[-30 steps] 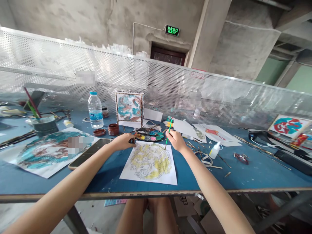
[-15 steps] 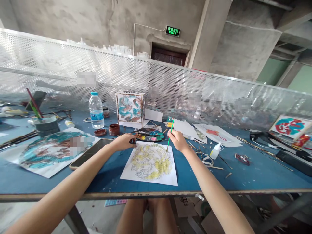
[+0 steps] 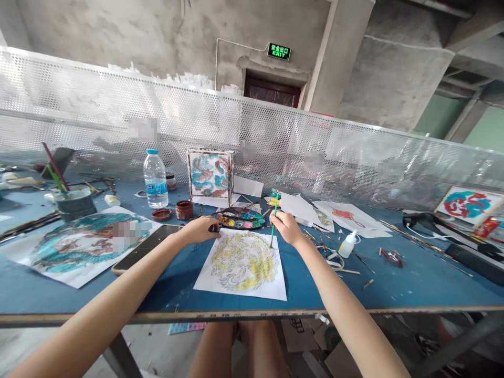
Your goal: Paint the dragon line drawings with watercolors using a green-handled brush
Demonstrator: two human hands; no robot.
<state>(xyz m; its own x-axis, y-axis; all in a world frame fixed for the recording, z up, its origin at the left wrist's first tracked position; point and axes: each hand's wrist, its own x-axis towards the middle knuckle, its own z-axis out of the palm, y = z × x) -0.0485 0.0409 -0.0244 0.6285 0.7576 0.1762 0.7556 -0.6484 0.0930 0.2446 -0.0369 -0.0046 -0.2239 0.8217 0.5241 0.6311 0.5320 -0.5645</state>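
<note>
My right hand [image 3: 285, 227] pinches a slim green paintbrush [image 3: 273, 223], held nearly upright. Its dark bristles meet the upper right part of a white sheet [image 3: 242, 262] printed with a round line drawing, partly coloured yellow. My left hand [image 3: 201, 229] rests by the sheet's upper left corner, thumb at the paper's edge. A dark gap shows between that thumb and the bent fingers, and I see nothing gripped there. Just beyond the sheet lies a dark palette [image 3: 242, 219] with several paint colours.
To the left are a phone [image 3: 147, 249], a teal-and-brown painting [image 3: 92, 241], a brush pot [image 3: 74, 203], a water bottle [image 3: 156, 178] and an open brown paint jar [image 3: 184, 210]. A framed picture [image 3: 210, 176] stands behind. A small white bottle [image 3: 348, 244] is at right.
The brush has tipped slightly: its upper end has shifted left and its tip a little right and down. My left hand has stayed in place.
</note>
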